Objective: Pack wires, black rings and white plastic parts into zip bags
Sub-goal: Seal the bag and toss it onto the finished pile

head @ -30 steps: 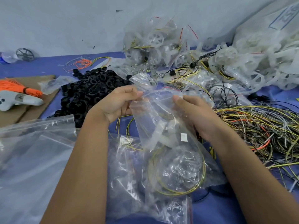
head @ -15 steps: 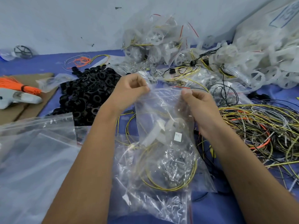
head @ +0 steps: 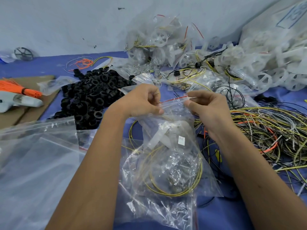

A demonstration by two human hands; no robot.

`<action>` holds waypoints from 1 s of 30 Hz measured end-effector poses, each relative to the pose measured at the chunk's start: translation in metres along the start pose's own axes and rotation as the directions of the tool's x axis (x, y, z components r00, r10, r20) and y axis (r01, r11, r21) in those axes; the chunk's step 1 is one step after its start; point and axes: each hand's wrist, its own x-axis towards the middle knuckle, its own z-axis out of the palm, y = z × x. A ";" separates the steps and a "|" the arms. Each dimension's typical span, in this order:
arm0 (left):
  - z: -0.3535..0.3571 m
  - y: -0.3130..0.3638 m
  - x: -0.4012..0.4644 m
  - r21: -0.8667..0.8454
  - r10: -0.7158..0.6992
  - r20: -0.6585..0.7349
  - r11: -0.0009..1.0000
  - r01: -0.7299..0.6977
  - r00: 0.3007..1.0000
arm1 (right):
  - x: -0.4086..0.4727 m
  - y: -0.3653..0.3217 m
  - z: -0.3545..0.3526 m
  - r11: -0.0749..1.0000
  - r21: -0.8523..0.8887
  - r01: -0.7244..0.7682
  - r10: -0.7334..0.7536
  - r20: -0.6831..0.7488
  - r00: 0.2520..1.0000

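Now, head view: a filled zip bag (head: 167, 156) is held up over the blue table (head: 49, 67).
Left hand (head: 141, 102): fingers are pinched on the bag's red-lined mouth.
Right hand (head: 206, 105): thumb and forefinger are clamped on the other end.
Contents: a yellow wire coil (head: 174, 176) and white plastic parts (head: 159, 135) are seen inside.
Advice: the strip should be kept taut and pressed shut along its whole length.
Nearby: black rings (head: 93, 95) are heaped to the left.

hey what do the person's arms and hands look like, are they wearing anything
Both forearms are bare up to the frame edge: no sleeves show. The left hand and right hand wear no gloves, and no rings, watch or bands are visible on the fingers or wrists. Fingernails look short.
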 end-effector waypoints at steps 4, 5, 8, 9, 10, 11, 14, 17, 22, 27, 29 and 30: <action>0.009 0.013 0.004 -0.064 0.034 -0.037 0.997 -0.037 0.999 | -0.003 0.000 0.006 0.996 0.018 0.084 -0.084 0.009 0.996; 0.014 0.017 0.006 -0.055 0.052 -0.051 0.997 -0.055 0.997 | -0.003 0.000 0.008 0.995 0.012 0.099 -0.100 0.012 0.995; 0.026 0.025 0.013 0.004 0.112 -0.087 0.994 -0.112 0.990 | -0.004 -0.001 0.008 0.994 0.014 0.105 -0.105 0.005 0.994; 0.028 0.025 0.014 0.006 0.119 -0.096 0.993 -0.119 0.988 | -0.004 -0.001 0.007 0.995 0.019 0.100 -0.100 0.006 0.995; 0.028 0.025 0.014 0.004 0.121 -0.102 0.993 -0.121 0.987 | -0.004 -0.001 0.006 0.995 0.020 0.096 -0.096 0.010 0.995; 0.028 0.024 0.014 0.001 0.121 -0.107 0.993 -0.122 0.987 | -0.004 -0.001 0.006 0.996 0.018 0.093 -0.093 0.016 0.996; 0.026 0.022 0.014 0.001 0.136 -0.118 0.991 -0.137 0.984 | -0.003 0.000 0.006 0.995 -0.004 0.101 -0.101 0.005 0.995; 0.025 0.021 0.014 -0.001 0.154 -0.120 0.988 -0.155 0.981 | -0.004 -0.001 0.007 0.990 -0.026 0.142 -0.142 0.013 0.990; 0.029 0.020 0.017 -0.011 0.165 -0.112 0.986 -0.167 0.980 | -0.004 -0.003 0.008 0.975 -0.107 0.194 -0.192 0.035 0.981; 0.032 0.019 0.016 -0.045 0.160 -0.094 0.985 -0.165 0.983 | -0.004 -0.003 0.008 0.959 -0.174 0.222 -0.216 0.052 0.975; 0.031 0.018 0.016 -0.066 0.167 -0.087 0.983 -0.173 0.982 | -0.004 -0.003 0.008 0.958 -0.179 0.225 -0.217 0.065 0.974; 0.031 0.018 0.016 -0.074 0.171 -0.079 0.981 -0.177 0.982 | -0.005 -0.003 0.008 0.957 -0.182 0.226 -0.216 0.070 0.974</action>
